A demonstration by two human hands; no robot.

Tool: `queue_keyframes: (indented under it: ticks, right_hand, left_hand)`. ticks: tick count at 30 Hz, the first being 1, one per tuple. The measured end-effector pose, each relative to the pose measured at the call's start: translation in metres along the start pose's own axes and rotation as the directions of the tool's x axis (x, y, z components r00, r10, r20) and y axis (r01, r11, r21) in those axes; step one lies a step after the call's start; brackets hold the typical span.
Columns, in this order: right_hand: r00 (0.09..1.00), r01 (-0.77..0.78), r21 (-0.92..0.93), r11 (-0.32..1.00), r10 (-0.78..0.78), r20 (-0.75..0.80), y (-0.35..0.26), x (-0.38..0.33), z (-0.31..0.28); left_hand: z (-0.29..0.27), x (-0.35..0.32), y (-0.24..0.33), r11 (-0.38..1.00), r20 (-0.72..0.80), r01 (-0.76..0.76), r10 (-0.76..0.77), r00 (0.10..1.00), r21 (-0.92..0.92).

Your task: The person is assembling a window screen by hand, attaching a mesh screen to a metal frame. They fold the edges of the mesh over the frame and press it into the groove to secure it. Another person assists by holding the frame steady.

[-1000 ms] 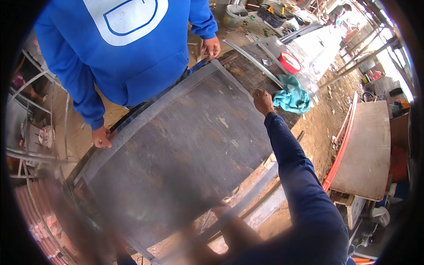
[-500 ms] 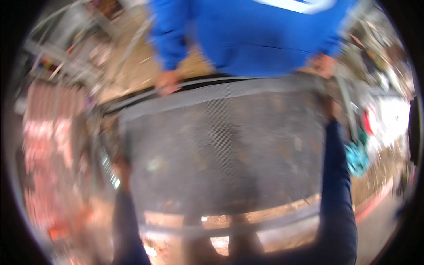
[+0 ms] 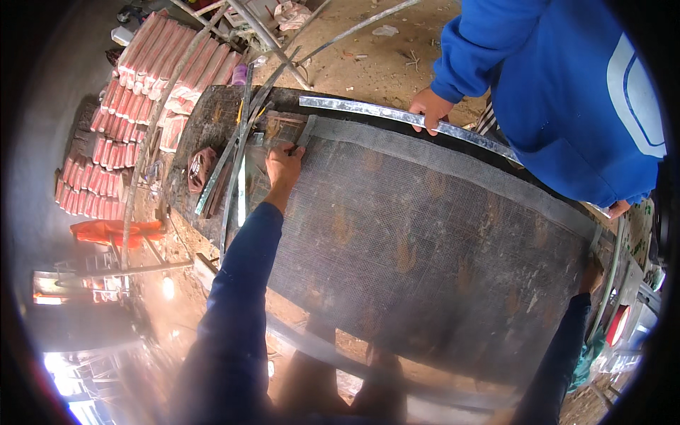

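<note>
A dark grey mesh sheet (image 3: 425,241), with a paler folded band along its far edge, is spread over a dark, worn tabletop. My left hand (image 3: 282,168) grips the sheet's left edge close to the far corner, fingers closed. At the opposite edge, my right hand (image 3: 592,273) is closed on the sheet's border, its fingers small and partly hidden. Just beyond the folded band, a person in a blue hoodie (image 3: 567,92) holds a long silvery metal strip (image 3: 354,108) with one hand (image 3: 431,112). The person's other hand (image 3: 618,210) is at the strip's right end.
Metal bars (image 3: 244,138) lie crossed on the table's left end, beside a reddish-brown bundle (image 3: 202,170). Stacks of pink-wrapped bundles (image 3: 134,106) stand beyond that end. An orange cloth (image 3: 113,231) lies near them. Teal material (image 3: 586,361) sits at the lower right.
The view has turned and sharpened. My left hand is now up by the sheet's far left corner; my right hand is lower in view. The metal strip now shows clearly along the far edge.
</note>
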State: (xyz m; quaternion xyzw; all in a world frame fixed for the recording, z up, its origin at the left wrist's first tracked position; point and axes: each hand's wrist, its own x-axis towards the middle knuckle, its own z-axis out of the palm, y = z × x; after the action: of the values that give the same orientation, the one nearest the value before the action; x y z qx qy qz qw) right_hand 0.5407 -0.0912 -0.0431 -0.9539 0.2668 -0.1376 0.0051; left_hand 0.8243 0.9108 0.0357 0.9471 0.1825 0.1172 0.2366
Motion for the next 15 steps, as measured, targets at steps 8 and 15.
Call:
queue_keyframes:
  ticks: [8, 15]
  right_hand:
    - [0.999, -0.047, -0.015, 0.999, 0.046, -0.029, -0.008, 0.0, 0.001]
    - [0.967, -0.256, 0.087, 0.963, 0.255, 0.018, -0.033, 0.005, -0.02]
  left_hand:
    - [0.011, 0.033, 0.005, 0.925, 0.12, 0.067, -0.12, 0.986, 0.375]
    - [0.014, 0.045, -0.029, 0.998, 0.216, 0.048, -0.058, 0.975, 0.05]
